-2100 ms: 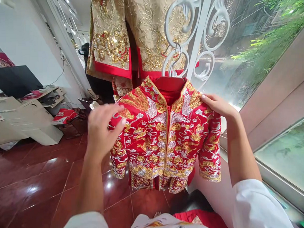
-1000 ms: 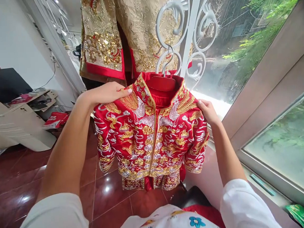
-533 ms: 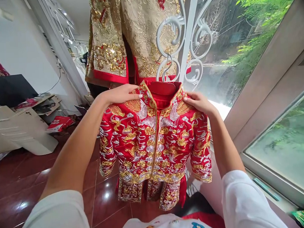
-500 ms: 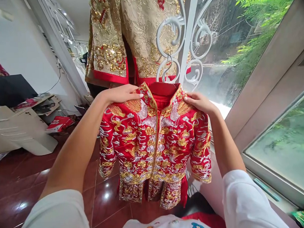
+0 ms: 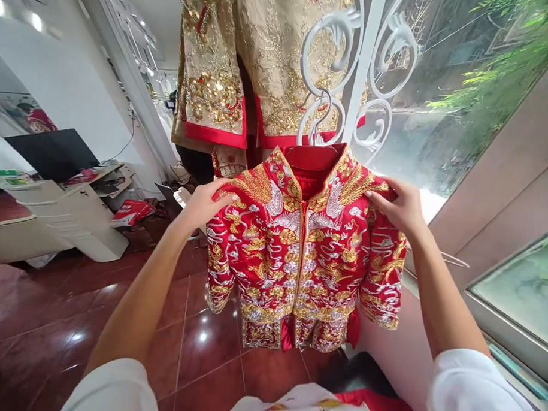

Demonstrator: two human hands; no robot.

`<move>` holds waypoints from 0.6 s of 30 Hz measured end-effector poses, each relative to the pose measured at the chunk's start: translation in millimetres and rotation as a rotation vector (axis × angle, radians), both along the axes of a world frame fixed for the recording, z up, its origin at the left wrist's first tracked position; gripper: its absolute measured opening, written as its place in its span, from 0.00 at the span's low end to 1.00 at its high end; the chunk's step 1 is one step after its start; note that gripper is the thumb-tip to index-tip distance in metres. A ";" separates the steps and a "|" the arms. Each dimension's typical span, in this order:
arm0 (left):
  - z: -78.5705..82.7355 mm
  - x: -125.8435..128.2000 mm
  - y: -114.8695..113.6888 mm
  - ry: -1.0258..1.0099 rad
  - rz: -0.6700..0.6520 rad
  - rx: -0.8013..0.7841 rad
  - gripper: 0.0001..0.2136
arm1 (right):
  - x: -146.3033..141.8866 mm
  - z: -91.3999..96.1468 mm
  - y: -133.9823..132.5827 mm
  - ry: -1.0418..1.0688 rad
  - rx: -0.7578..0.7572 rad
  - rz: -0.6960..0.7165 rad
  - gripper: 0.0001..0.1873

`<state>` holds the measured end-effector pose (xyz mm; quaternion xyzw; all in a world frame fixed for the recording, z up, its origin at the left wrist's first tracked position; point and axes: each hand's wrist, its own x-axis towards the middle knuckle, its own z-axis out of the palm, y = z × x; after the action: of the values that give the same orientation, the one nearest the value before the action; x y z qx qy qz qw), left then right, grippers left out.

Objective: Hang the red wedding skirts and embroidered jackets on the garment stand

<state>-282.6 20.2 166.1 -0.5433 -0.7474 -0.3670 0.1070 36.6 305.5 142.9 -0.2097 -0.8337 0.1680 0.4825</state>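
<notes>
A red jacket [image 5: 298, 252] with gold and silver embroidery hangs by its hanger hook [image 5: 322, 117] from white scrolled ironwork. Its front zip is closed up to the stand collar. My left hand [image 5: 206, 205] grips the left shoulder of the jacket, thumb in front and fingers behind. On the other shoulder my right hand [image 5: 402, 207] pinches the cloth in the same way. Below the jacket hem hang embroidered panels [image 5: 263, 335] in red and gold. Fingers behind the cloth are partly hidden.
White scrolled ironwork [image 5: 331, 47] stands before a window [image 5: 453, 61] on the right. Behind it hangs a beige and gold garment [image 5: 287, 61] with red borders. Further left are a desk [image 5: 90, 236], a black monitor [image 5: 52, 156] and a red box [image 5: 134, 211] above a tiled floor [image 5: 207, 363].
Both hands have slid outward, from near the collar to the jacket's shoulder ends. The view has shifted, so the jacket sits further right in the picture.
</notes>
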 end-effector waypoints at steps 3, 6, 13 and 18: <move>-25.1 1.0 13.7 0.100 0.094 0.215 0.23 | -11.7 -18.9 -11.7 0.144 0.213 -0.233 0.21; -35.2 4.2 17.5 0.203 0.132 0.312 0.23 | -13.6 -30.4 -16.6 0.199 0.284 -0.313 0.21; 1.7 29.9 22.5 0.319 0.078 0.269 0.25 | 2.4 5.8 -7.2 -0.061 0.175 0.047 0.31; 0.4 37.0 50.5 0.291 0.091 0.416 0.17 | -11.7 9.2 -17.5 0.010 0.206 -0.043 0.21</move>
<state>-245.6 70.7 166.4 -0.5226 -0.6561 -0.4258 0.3393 24.9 288.0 152.0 -0.1761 -0.8394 0.0721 0.5091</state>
